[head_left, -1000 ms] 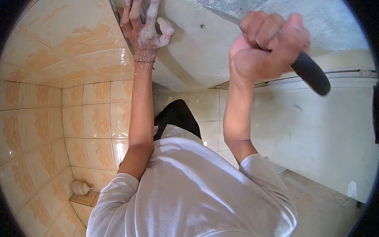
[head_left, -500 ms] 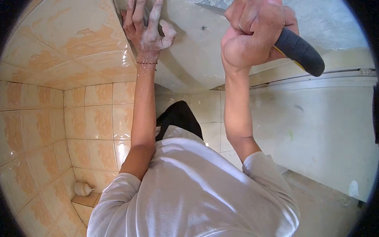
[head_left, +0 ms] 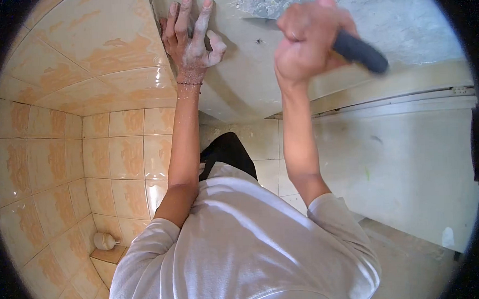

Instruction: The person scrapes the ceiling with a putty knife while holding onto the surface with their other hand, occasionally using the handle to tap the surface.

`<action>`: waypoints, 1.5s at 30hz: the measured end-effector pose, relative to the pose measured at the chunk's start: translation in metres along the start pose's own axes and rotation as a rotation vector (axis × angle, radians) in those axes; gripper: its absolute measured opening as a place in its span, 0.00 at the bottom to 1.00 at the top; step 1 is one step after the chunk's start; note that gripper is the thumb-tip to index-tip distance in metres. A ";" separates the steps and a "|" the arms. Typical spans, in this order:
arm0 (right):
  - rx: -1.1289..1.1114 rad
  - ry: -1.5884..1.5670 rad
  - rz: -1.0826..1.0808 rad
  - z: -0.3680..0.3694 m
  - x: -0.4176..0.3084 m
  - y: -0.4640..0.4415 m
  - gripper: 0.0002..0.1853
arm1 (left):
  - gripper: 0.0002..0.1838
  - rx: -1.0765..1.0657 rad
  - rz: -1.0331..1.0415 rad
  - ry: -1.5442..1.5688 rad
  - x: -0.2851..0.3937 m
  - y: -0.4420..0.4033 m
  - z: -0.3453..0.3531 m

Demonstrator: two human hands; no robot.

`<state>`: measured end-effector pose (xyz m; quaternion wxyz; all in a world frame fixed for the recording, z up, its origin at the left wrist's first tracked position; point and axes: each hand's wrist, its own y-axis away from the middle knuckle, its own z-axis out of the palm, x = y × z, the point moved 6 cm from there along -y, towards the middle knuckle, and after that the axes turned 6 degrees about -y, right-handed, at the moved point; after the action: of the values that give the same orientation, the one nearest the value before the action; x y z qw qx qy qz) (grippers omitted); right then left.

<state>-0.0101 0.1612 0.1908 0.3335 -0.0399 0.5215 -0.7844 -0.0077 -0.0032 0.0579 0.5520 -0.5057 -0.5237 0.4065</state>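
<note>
My left hand (head_left: 191, 43), dusted with white powder, lies with spread fingers against the grey-white wall surface (head_left: 231, 70), beside the tiled edge. My right hand (head_left: 315, 39) is closed around the black handle (head_left: 360, 51) of a tool. The tool's thin metal blade (head_left: 262, 23) points left from the fist, over the border between the smooth surface and a rough, scraped grey area (head_left: 420, 27). A small dark mark (head_left: 259, 41) shows below the blade. The hand and handle are slightly blurred.
Orange-patterned tiles (head_left: 126, 153) cover the left side. A round white object (head_left: 104, 240) sits on a corner ledge (head_left: 110, 254) at lower left. On the right is a large pale door or panel (head_left: 398, 160), hinged along its upper edge.
My right hand with the tool has moved up and left. The view has shifted slightly, and my left hand keeps its place against the wall.
</note>
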 end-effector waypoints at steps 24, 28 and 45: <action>0.124 0.141 -0.021 0.001 -0.024 0.003 0.22 | 0.31 -0.091 0.015 -0.102 0.002 -0.007 -0.005; -0.228 0.059 -0.031 -0.006 -0.003 0.005 0.19 | 0.28 -0.115 0.015 -0.161 0.004 -0.007 -0.007; -0.102 0.128 -0.183 -0.001 -0.007 0.002 0.19 | 0.33 0.032 0.022 0.025 0.002 -0.002 0.001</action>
<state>-0.0038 0.1653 0.1904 0.2240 -0.0543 0.5749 -0.7851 -0.0083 -0.0014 0.0598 0.5623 -0.5073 -0.5046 0.4145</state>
